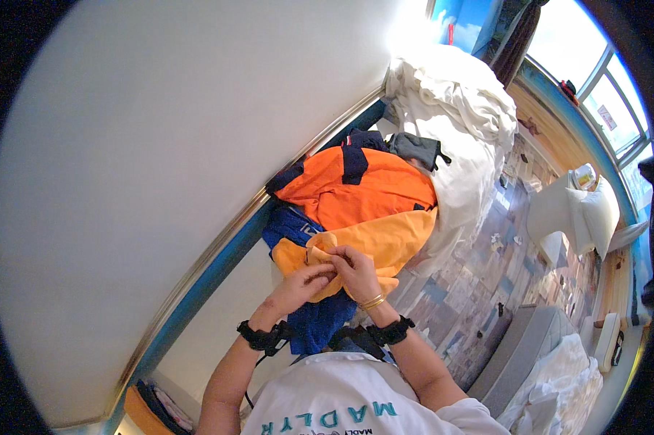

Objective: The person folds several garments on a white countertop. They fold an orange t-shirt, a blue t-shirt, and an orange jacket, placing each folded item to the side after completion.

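Both hands meet over a yellow-orange garment (392, 239) spread in front of me. My left hand (310, 283) is at its near part, fingers curled by the cloth beside the other hand. With thumb and fingers, my right hand (356, 272) pinches a bunched fold of the same garment. Beyond it lies an orange garment (370, 190) with dark patches. A blue garment (291, 223) with white marking shows at the left, and blue cloth (321, 321) hangs below my hands. Dark grey cloth (416, 149) and navy cloth (366, 140) lie at the far edge.
White bedding (457, 114) is heaped beyond the clothes. A wall with blue trim (218, 261) runs along the left. To the right are a patterned floor (452, 299), a white chair-like piece with cushions (560, 212) and a grey mattress or bed base (522, 342).
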`<state>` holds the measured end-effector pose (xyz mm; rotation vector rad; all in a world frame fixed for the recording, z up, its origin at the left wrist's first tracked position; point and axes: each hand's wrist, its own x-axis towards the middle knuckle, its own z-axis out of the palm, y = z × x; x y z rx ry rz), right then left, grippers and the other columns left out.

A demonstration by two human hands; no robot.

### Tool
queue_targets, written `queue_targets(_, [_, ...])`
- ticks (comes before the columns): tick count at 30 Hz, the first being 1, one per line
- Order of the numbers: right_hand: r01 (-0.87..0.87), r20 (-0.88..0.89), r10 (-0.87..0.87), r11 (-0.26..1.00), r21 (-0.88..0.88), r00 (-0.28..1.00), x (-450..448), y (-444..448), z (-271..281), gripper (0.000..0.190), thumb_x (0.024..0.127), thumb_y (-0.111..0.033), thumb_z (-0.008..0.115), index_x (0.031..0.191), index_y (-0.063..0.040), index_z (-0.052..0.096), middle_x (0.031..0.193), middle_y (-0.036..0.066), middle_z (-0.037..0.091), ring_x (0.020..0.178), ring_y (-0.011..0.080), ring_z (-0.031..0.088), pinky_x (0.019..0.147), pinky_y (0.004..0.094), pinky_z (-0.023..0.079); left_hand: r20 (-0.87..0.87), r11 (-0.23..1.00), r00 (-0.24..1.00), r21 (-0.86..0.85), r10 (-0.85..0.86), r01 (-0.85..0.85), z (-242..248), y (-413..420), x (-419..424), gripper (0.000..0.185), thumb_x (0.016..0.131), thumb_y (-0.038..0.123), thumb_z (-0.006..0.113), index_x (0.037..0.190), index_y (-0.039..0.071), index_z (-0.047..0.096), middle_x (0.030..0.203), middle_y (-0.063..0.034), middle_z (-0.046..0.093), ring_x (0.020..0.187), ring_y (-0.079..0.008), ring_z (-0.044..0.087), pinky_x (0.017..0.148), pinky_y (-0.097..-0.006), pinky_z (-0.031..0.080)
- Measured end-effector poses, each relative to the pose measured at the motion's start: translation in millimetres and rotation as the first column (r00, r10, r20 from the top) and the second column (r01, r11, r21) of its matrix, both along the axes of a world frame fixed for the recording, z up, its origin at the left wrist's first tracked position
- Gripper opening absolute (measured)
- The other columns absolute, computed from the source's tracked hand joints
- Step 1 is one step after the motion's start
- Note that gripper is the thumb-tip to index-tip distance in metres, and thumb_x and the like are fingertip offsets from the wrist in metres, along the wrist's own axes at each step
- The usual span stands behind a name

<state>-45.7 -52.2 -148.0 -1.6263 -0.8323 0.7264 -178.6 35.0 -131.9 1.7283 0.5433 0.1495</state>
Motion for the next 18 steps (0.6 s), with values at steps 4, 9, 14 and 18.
queue_targets(4, [0.01, 0.147, -0.015, 0.999, 0.032, 0.989, -2.7, -10.4, 12.5, 0.015, 0.079, -0.009, 0.055, 0.091, -0.001, 0.059, 0.079, 0.015, 0.06, 0.073, 0.0256, 0.059, 0.066, 0.0317, 0.046, 0.146, 0.886, 0.977, 0.416, 0.157, -0.205, 23.9, 5.7, 5.2, 0.02, 0.077, 0.01, 0.061, 0.094, 0.004, 0.054, 0.105, -0.0106, 0.053, 0.097, -0.0218, 0.051, 0.083, -0.0318, 0.042])
queue_targets(9, [-0.087, 0.283, 0.063, 0.993, 0.075, 0.957, -5.0, -20.7, 16.4, 0.012, 0.078, -0.007, 0.055, 0.088, -0.002, 0.058, 0.081, 0.015, 0.057, 0.077, 0.0306, 0.056, 0.068, 0.0341, 0.045, 0.163, 0.691, 0.984, 0.719, -0.067, -0.072, 20.8, 12.8, 10.7, 0.025, 0.067, 0.006, 0.066, 0.088, 0.007, 0.052, 0.11, -0.0111, 0.049, 0.104, -0.0292, 0.045, 0.093, -0.0412, 0.034])
queue_targets(14, [-0.171, 0.378, 0.125, 0.981, 0.09, 0.917, 2.0, -33.3, 8.1, 0.012, 0.078, -0.008, 0.055, 0.089, -0.005, 0.057, 0.083, 0.013, 0.056, 0.079, 0.0308, 0.055, 0.069, 0.0349, 0.045, 0.101, 0.549, 0.923, 0.825, -0.371, 0.131, 21.4, 23.3, 26.9, 0.022, 0.068, 0.011, 0.065, 0.086, 0.009, 0.052, 0.112, -0.0111, 0.049, 0.105, -0.0294, 0.046, 0.094, -0.0438, 0.032])
queue_targets(18, [-0.213, 0.369, 0.157, 0.97, 0.116, 0.916, 12.4, -43.6, 16.0, 0.012, 0.077, -0.007, 0.055, 0.089, -0.005, 0.056, 0.082, 0.013, 0.055, 0.078, 0.0306, 0.054, 0.069, 0.0355, 0.045, 0.017, 0.525, 0.868, 0.802, -0.496, 0.284, 21.1, 23.3, 43.3, 0.016, 0.068, 0.008, 0.064, 0.079, 0.006, 0.052, 0.097, -0.0127, 0.055, 0.096, -0.0285, 0.052, 0.082, -0.0389, 0.041])
